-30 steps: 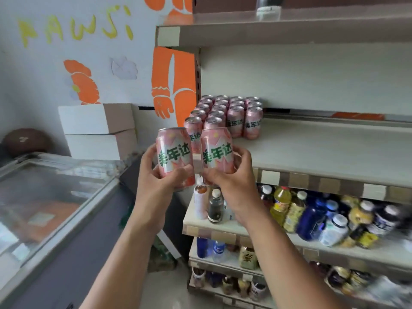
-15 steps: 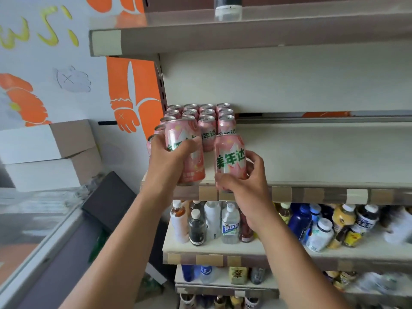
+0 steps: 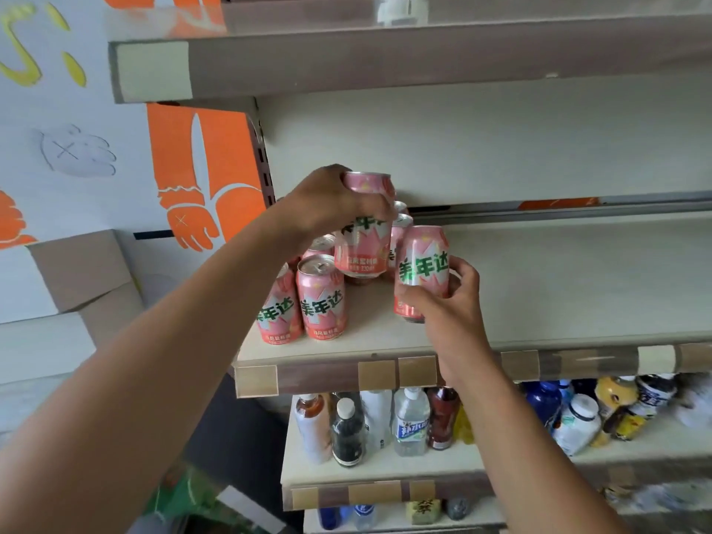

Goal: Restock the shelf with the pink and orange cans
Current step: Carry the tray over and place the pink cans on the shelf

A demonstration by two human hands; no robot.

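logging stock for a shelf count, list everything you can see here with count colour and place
left-hand can: one, pink, raised above the standing cans
right-hand can: one, pink, just right of the standing cans
standing cans: at least four seen, pink, left end of the middle shelf; others may be hidden
middle shelf: one, beige, centre
upper shelf: one, beige and brown, top
bottles: many, mixed colours, shelf below
cardboard boxes: two stacked, white and brown, left
wall drawing: one, orange, left of the shelves
left hand: fingers round its can's top
right hand: fingers round its can's lower part
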